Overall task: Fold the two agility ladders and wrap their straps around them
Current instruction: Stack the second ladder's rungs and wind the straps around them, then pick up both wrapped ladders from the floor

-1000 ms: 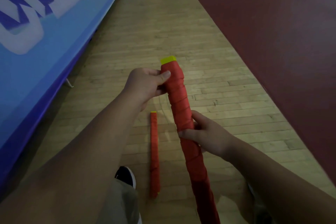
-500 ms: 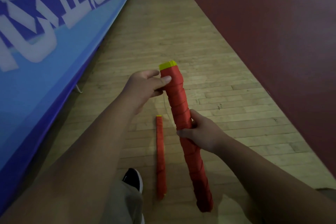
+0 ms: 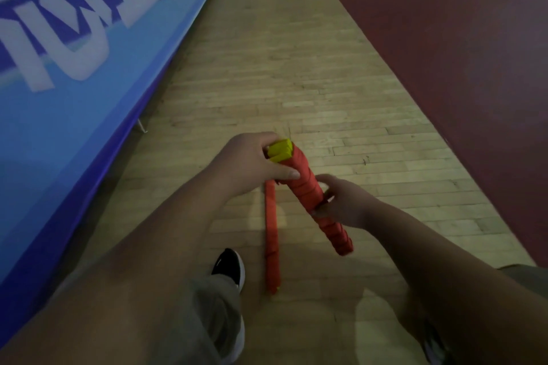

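Note:
I hold a folded agility ladder (image 3: 308, 187) in the air: a bundle of yellow rungs wound along its length in red strap, tilted with the yellow end up and to the left. My left hand (image 3: 252, 163) grips the yellow top end, thumb lying across the red wrap. My right hand (image 3: 341, 201) grips the bundle's middle from the right. A second folded ladder (image 3: 272, 237), also wound in red strap, lies lengthwise on the wooden floor below the hands.
A blue banner wall (image 3: 74, 83) with white lettering runs along the left. Dark red court flooring (image 3: 459, 53) borders the wood strip (image 3: 281, 68) on the right. My black shoe (image 3: 229, 267) and grey trouser leg stand beside the floor ladder.
The held ladder has tilted down from nearly upright and sunk lower in view. My left hand has shifted up over the yellow end. The view has moved forward.

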`<state>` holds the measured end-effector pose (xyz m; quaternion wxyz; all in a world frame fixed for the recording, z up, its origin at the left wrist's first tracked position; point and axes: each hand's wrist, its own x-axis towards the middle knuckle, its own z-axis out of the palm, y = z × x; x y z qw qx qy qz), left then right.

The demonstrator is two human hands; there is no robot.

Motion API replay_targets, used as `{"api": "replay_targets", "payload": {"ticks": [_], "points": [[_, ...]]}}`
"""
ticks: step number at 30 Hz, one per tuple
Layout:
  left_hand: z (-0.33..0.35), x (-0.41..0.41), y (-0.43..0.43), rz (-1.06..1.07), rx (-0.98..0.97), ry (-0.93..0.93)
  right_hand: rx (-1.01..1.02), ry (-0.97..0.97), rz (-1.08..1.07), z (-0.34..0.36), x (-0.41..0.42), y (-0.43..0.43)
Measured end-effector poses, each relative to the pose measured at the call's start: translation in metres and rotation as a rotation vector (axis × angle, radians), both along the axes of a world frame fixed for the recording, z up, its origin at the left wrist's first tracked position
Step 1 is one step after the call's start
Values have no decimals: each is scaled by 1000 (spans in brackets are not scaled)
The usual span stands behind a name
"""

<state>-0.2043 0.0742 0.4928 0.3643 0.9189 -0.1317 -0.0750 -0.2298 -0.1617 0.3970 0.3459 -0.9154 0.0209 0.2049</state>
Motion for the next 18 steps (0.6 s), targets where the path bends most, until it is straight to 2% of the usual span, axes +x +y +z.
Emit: {"api": "replay_targets", "payload": {"ticks": [2,3,6,8,12,14,18], "points": [[-10,-9,-11,20,21,-102,-7,41,-172,7,-2,3],[-15,-13,-17,22,40,-159,89,117,-290,12,-3,3],[-32,-23,-29,13,139,-332,670,467,-519,29,-6,3],[-44,-28,-32,-16,167,-410,903,562,-487,35,-6,2],[-65,-31,-37,-104,212,-532,1036,530,-457,26,-9,9],[-73,-31,-35,-130,193,-471,1075,519,-504,16,-12,11],[-81,-34,-30,-137,36,-110,1071,512,-585,-1,-15,7]]}}
